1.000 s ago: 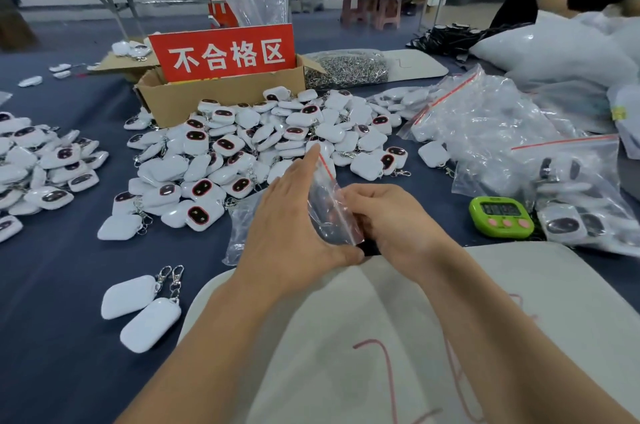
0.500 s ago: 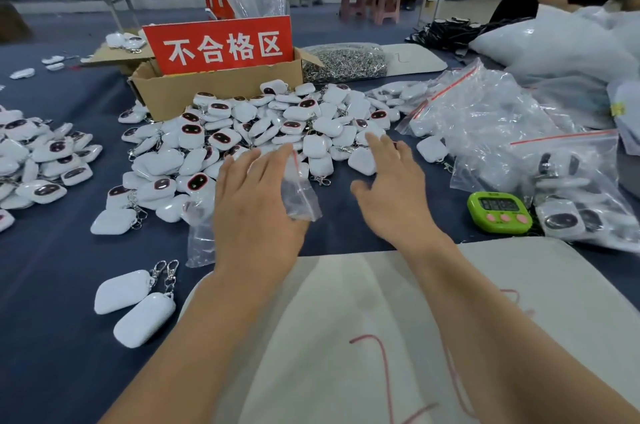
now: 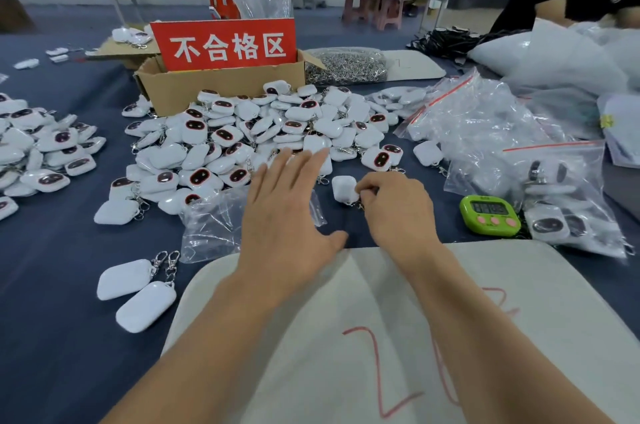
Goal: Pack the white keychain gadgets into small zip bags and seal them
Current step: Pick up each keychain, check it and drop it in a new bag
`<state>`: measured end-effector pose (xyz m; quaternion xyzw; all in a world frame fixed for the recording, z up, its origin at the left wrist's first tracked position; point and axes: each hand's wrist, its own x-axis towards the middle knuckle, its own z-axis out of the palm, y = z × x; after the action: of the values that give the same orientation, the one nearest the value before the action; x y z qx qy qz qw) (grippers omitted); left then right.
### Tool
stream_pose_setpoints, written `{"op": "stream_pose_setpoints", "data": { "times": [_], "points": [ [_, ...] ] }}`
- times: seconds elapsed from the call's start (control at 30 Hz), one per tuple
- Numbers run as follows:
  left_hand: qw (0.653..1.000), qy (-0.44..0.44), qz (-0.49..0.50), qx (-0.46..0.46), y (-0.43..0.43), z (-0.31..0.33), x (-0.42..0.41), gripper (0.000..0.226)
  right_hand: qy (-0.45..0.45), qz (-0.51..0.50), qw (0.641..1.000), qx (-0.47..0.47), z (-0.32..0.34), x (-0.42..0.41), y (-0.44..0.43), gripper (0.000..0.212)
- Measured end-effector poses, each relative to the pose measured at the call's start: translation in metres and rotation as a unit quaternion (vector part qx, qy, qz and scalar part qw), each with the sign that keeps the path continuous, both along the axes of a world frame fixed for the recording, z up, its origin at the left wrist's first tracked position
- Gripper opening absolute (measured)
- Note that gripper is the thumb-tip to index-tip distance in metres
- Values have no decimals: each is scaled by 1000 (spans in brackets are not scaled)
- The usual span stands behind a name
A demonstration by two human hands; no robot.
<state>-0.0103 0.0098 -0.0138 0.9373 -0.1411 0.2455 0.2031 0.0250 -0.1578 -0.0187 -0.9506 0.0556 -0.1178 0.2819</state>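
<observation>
The right hand (image 3: 394,212) is pinching one white gadget (image 3: 343,187) on the cloth beside the pile (image 3: 242,133), probably for bagging. The left hand (image 3: 282,216) is lying flat with straight fingers over the zip bags (image 3: 211,229), holding nothing, perhaps keeping them ready.

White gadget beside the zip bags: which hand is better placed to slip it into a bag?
The right hand: it pinches the gadget, while the left hand is open over the zip bags.

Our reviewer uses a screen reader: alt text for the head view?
The right hand pinches one white keychain gadget beside a large pile, while the left hand lies open over clear zip bags on the blue table.
</observation>
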Motion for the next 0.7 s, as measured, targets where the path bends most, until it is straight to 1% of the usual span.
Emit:
{"op": "stream_pose_setpoints", "data": {
  "times": [0.03,0.07,0.1,0.13,0.17,0.2,0.23,0.27,0.33,0.37,0.4,0.43,0.5,0.53,0.57,0.6,0.63,0.67,0.7],
  "points": [
    [1000,-20,-9,-15,-6,0,-2,102,-11,12,1000,10,1,0,2,26],
    [999,-41,-13,-24,-11,0,-3,91,-7,44,999,25,2,-1,3,36],
    [998,-62,-11,-30,-13,-1,-4,79,9,80,996,27,3,-2,5,47],
    [996,-79,-3,-38,-14,-1,-3,68,28,107,994,7,2,-2,6,53],
    [995,-89,8,-49,-13,-2,-2,58,39,122,992,-18,1,-1,6,50],
    [994,-93,19,-59,-12,-3,-1,51,38,123,991,-30,1,1,6,39],
    [993,-90,31,-68,-10,-3,-1,47,27,114,993,-22,1,3,5,24],
    [993,-84,41,-78,-8,-3,0,44,14,99,995,9,0,3,3,17],
    [991,-69,57,-103,-4,-3,2,39,-2,59,993,103,1,0,3,31],
    [989,-63,62,-117,-2,-2,1,38,-4,45,984,174,3,-3,3,33],
    [988,-56,61,-130,-1,0,1,36,-3,38,965,260,5,-8,1,36],
    [988,-47,55,-140,-2,2,0,36,2,41,932,360,7,-15,1,38],
    [989,-32,21,-142,-3,4,-2,37,28,64,833,549,11,-27,3,34],
    [989,-27,-5,-148,-3,4,-2,37,46,72,787,610,12,-30,4,30],
    [985,-18,-30,-167,-5,4,-2,36,65,80,753,650,12,-32,4,28],
    [979,-4,-51,-197,-5,4,-1,33,85,89,729,674,13,-32,4,28],
    [970,7,-68,-231,-5,3,-1,30,99,97,718,682,14,-31,2,27],
    [962,10,-79,-262,-5,3,0,29,104,108,722,676,16,-30,-1,26],
    [955,10,-81,-285,-5,3,0,29,103,128,737,655,18,-28,-5,24]
  ]
}}
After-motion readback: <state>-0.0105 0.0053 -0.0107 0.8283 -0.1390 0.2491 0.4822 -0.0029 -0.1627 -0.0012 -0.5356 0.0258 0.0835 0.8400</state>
